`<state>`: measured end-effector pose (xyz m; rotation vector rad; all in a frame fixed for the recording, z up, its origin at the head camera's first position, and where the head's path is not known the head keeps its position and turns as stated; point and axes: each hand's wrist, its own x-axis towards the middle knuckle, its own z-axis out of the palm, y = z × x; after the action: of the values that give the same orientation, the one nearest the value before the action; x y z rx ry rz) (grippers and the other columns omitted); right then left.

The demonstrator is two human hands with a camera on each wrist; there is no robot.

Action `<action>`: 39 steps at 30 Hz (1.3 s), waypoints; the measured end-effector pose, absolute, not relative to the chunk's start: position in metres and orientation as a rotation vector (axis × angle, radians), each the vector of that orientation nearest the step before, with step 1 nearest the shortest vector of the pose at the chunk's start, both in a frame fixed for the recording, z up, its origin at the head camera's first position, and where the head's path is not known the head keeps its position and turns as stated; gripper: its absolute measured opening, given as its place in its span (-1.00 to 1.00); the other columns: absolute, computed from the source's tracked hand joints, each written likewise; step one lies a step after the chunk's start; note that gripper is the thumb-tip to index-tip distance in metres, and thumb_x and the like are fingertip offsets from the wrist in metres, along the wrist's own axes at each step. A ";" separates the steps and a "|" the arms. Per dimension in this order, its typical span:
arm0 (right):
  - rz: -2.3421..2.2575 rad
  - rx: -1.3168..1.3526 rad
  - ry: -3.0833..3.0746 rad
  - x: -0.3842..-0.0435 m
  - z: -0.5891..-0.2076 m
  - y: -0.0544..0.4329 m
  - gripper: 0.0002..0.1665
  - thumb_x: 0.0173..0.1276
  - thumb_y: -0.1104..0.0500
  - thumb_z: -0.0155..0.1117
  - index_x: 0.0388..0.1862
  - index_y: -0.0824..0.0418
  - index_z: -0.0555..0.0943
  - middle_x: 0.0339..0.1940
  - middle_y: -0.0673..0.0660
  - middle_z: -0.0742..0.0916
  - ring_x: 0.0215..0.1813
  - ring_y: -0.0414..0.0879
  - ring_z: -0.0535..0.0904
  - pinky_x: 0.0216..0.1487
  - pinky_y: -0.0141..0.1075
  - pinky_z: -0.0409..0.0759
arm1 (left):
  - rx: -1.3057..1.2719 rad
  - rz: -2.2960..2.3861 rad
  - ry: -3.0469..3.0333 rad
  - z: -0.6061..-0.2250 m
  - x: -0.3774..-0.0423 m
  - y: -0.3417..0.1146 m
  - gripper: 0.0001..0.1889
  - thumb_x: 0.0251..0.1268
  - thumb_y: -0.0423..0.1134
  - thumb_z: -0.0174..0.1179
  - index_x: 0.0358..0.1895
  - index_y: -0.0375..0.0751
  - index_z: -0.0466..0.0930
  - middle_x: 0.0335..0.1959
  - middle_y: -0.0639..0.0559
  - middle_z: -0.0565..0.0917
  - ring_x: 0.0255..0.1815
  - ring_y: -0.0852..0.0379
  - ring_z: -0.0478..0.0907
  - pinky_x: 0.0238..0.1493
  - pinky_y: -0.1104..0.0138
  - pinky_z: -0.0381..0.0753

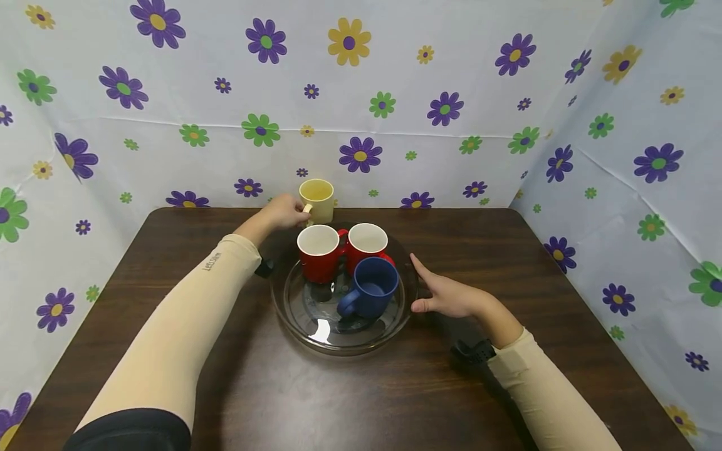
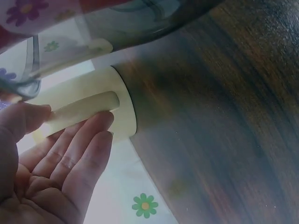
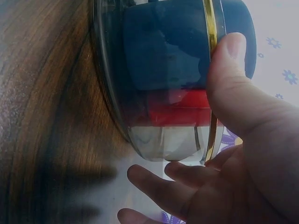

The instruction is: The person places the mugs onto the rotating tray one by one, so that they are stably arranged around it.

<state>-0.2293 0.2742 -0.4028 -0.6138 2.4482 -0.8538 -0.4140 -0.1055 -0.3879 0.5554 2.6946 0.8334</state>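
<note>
Behind the round clear glass dish (image 1: 338, 346), near the table's far edge, is a pale yellow mug (image 1: 320, 203). My left hand (image 1: 284, 213) pinches this mug's handle (image 2: 86, 111) between thumb and fingers. Inside the dish stand two red mugs with white interiors, one on the left (image 1: 319, 258) and one on the right (image 1: 361, 250). In front of them is a blue mug (image 1: 375, 291), its handle toward the front left. At the dish's right side, my right hand (image 1: 448, 295) has its fingers spread, with the thumb at the rim (image 3: 212, 140).
The dish rests on a dark brown wooden table (image 1: 293, 401). A white curtain with purple, green and yellow flowers (image 1: 350, 113) hangs behind the table and along both sides. Dark straps sit on both wrists.
</note>
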 end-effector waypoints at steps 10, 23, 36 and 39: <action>-0.855 -0.613 2.448 -0.228 -0.403 0.273 0.33 0.40 -0.19 0.29 0.66 0.15 -0.46 0.67 0.34 -0.13 0.61 0.33 0.00 0.54 0.19 0.05 | 0.593 0.804 2.768 -0.392 -0.416 -0.112 -0.78 0.34 -0.28 0.17 -0.38 -0.36 0.70 -0.59 -0.02 0.59 -0.50 0.05 0.41 -0.49 0.33 0.36; -0.873 -0.593 2.421 -0.227 -0.404 0.274 0.31 0.43 -0.15 0.28 0.65 0.12 -0.49 0.67 0.33 -0.15 0.61 0.34 -0.01 0.54 0.21 0.06 | 0.588 0.998 2.680 -0.395 -0.415 -0.126 -0.76 0.43 -0.34 0.17 -0.05 -0.46 0.70 -0.20 -0.29 0.75 -0.27 -0.10 0.62 -0.25 0.27 0.61; -0.863 -0.580 2.432 -0.226 -0.405 0.274 0.32 0.42 -0.15 0.29 0.65 0.13 -0.49 0.67 0.35 -0.13 0.59 0.36 0.05 0.53 0.20 0.09 | 0.414 1.392 2.507 -0.415 -0.415 -0.129 -0.64 0.45 -0.38 0.22 0.20 -0.53 0.57 0.09 -0.44 0.65 0.09 -0.30 0.66 0.13 0.05 0.64; -0.867 -0.580 2.436 -0.226 -0.405 0.275 0.32 0.42 -0.16 0.29 0.65 0.13 -0.49 0.67 0.35 -0.13 0.58 0.37 0.06 0.53 0.21 0.09 | 0.416 1.427 2.489 -0.420 -0.418 -0.128 -0.65 0.43 -0.43 0.20 0.20 -0.52 0.57 0.09 -0.43 0.66 0.11 -0.30 0.64 0.12 0.10 0.66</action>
<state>-0.2263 0.2749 -0.4052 -0.5798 2.4363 -0.8670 -0.4182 -0.1280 -0.4200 0.4155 2.4888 1.4268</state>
